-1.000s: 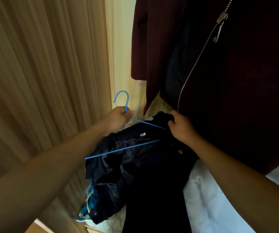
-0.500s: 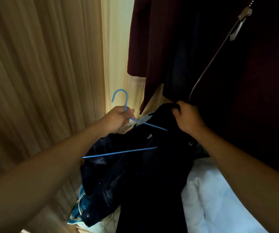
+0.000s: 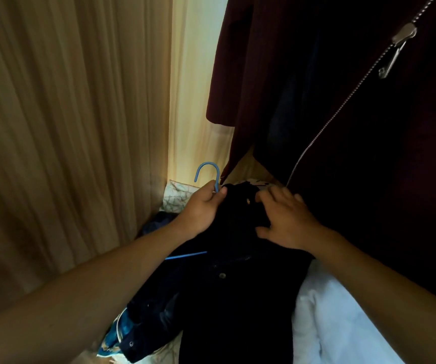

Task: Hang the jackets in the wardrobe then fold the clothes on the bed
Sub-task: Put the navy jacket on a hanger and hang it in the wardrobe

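A dark navy jacket (image 3: 227, 290) hangs in front of me over a blue wire hanger (image 3: 207, 172). My left hand (image 3: 203, 208) grips the hanger's neck just below the hook. Only the hook and a short piece of the lower bar show; the jacket covers everything else. My right hand (image 3: 285, 219) lies on the jacket's collar and right shoulder with fingers spread and slightly bent. A maroon jacket (image 3: 369, 127) with a silver zipper hangs at upper right, close behind my right hand.
Tan curtains (image 3: 67, 127) fill the left side. White bedding (image 3: 343, 324) lies at lower right. A patterned blue cloth (image 3: 114, 334) sits under the jacket's hem, and a pale patterned fabric (image 3: 180, 193) lies behind my left hand.
The jacket has been pulled over the hanger, hiding its upper arm and most of the bar. My right hand let go of the collar and now lies spread on the shoulder.
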The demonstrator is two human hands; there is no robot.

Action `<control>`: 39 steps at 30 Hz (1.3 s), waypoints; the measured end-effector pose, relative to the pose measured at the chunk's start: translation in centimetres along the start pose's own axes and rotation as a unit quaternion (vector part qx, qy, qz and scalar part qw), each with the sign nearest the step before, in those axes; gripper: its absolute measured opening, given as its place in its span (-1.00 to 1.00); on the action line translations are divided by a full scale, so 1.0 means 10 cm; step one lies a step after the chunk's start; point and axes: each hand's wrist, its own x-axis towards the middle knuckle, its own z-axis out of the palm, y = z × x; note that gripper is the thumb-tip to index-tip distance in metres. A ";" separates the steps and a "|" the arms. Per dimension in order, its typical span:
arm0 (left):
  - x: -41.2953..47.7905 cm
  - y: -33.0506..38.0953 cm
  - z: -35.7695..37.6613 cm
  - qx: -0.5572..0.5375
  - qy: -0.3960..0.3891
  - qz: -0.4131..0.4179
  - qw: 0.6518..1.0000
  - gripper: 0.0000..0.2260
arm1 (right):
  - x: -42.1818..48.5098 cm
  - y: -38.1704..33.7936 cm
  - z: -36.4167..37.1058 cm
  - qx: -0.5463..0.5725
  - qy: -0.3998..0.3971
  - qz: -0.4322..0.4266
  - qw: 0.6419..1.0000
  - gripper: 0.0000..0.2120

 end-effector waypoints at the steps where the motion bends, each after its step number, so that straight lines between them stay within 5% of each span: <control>1: -0.01 0.00 -0.02 -0.003 -0.005 0.008 1.000 -0.79 | 0.01 -0.05 0.07 -0.049 0.024 -0.007 0.998 -0.34; 6: -0.13 0.03 -0.07 -0.005 -0.019 0.030 0.999 -0.89 | 0.08 -0.20 0.31 -0.019 0.093 -0.040 0.995 -0.61; 8: -0.24 0.01 -0.12 0.110 0.034 0.085 0.990 -0.90 | 0.08 -0.17 0.31 -0.018 0.119 -0.052 0.991 -0.66; 11: -0.55 -0.27 -0.22 0.378 0.150 0.265 0.875 -0.65 | 0.09 -0.07 0.21 0.026 0.141 -0.027 0.989 -0.69; 13: -0.87 -0.60 -0.24 0.438 0.062 0.347 0.827 -0.75 | 0.10 -0.02 0.12 0.046 0.144 -0.005 0.989 -0.70; 16: -1.24 -1.16 -0.32 0.474 -0.066 0.255 0.840 -0.83 | 0.06 0.00 0.03 0.066 0.149 -0.002 0.987 -0.71; 22: -1.14 -1.43 -0.36 0.613 0.036 -0.029 0.788 -0.25 | -0.16 0.04 -0.07 0.094 0.144 0.017 0.985 -0.71; 26: -0.83 -1.24 -0.51 0.566 0.044 -0.058 0.821 -0.35 | -0.36 0.16 -0.16 0.085 0.165 0.029 0.982 -0.68; 30: -0.51 -0.89 -0.93 0.391 0.084 0.037 0.916 -0.51 | -0.60 0.34 -0.19 0.008 0.171 0.088 0.981 -0.67; 35: 0.01 0.06 -1.15 0.230 0.197 -0.034 0.952 -0.72 | -0.61 0.13 -0.26 -0.031 0.163 0.116 0.979 -0.90; 39: 0.04 0.87 -0.82 0.122 0.085 0.009 0.989 -0.74 | -0.47 -0.11 -0.41 -0.023 0.206 0.097 0.973 -0.84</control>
